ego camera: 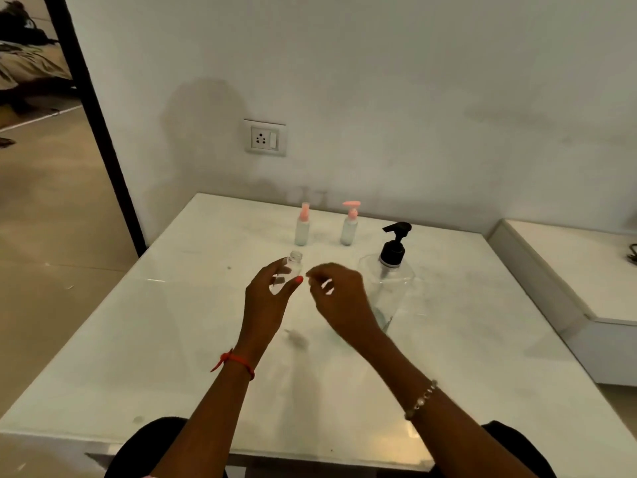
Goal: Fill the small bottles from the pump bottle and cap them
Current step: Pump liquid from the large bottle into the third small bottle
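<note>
Pinching the uncapped small bottle [293, 267] between thumb and fingers, the left hand [267, 300] is holding it over the table [138, 339]; the right hand [341, 296] is hovering just beside it with fingers curled, contents unclear; the pump bottle [391, 270] is standing to its right.

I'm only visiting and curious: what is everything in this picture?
Table: one, white, glossy, against the wall.
Pink-topped small bottles: two, clear with pink pumps, far side of table.
Open small bottle: one, clear, uncapped, held near the table's middle.
Pump bottle: one, clear with black pump, on table, right of the open small bottle.
Wall socket: one, white, wall behind table.
Side ledge: one, white, right of table.
Left hand: one, red thread at wrist, holds the open small bottle.
Right hand: one, bead bracelet at wrist, fingers curled; holding anything unclear.
</note>
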